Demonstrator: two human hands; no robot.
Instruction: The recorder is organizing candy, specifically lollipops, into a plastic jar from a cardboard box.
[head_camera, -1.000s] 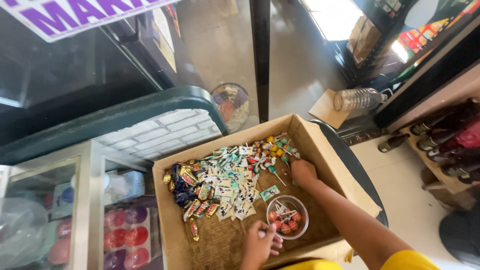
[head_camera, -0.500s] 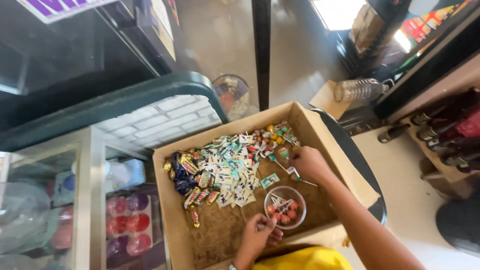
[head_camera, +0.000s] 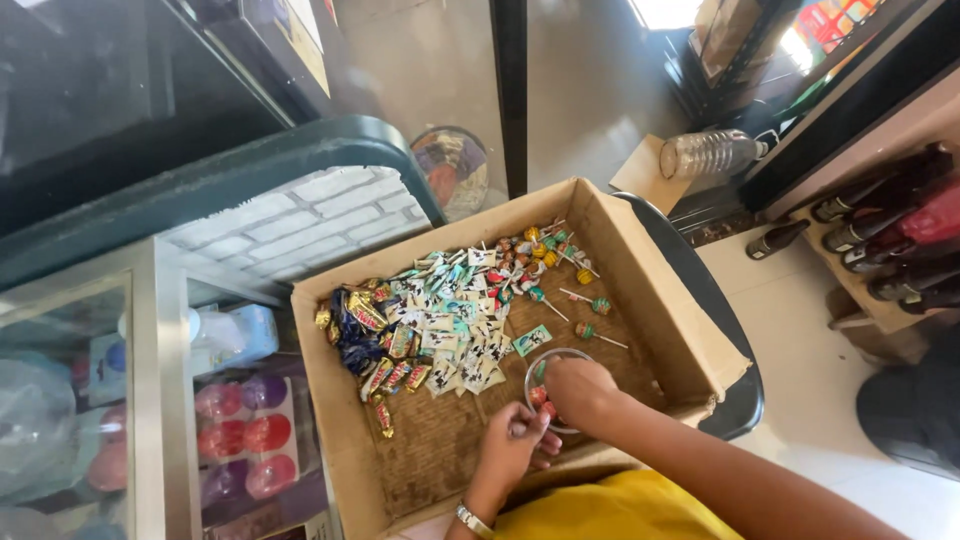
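A shallow cardboard box (head_camera: 640, 265) holds a heap of wrapped candies (head_camera: 440, 325) and loose lollipops (head_camera: 590, 300). Near its front edge stands a small clear bowl (head_camera: 540, 362) with red lollipops in it. My right hand (head_camera: 580, 388) reaches down into the bowl and covers most of it; its fingertips are hidden. My left hand (head_camera: 512, 442), with a bracelet on the wrist, curls its fingers against the bowl's near rim. A yellow sleeve shows at the bottom.
The box rests on a dark round seat (head_camera: 725, 330). A glass display case (head_camera: 150, 400) with coloured items stands to the left. A clear plastic bottle (head_camera: 710, 152) lies on the floor behind, and dark bottles (head_camera: 890, 235) fill a rack at the right.
My right hand has come back from the lollipops at the far side of the box and now sits in the bowl. My left hand has stayed by the bowl.
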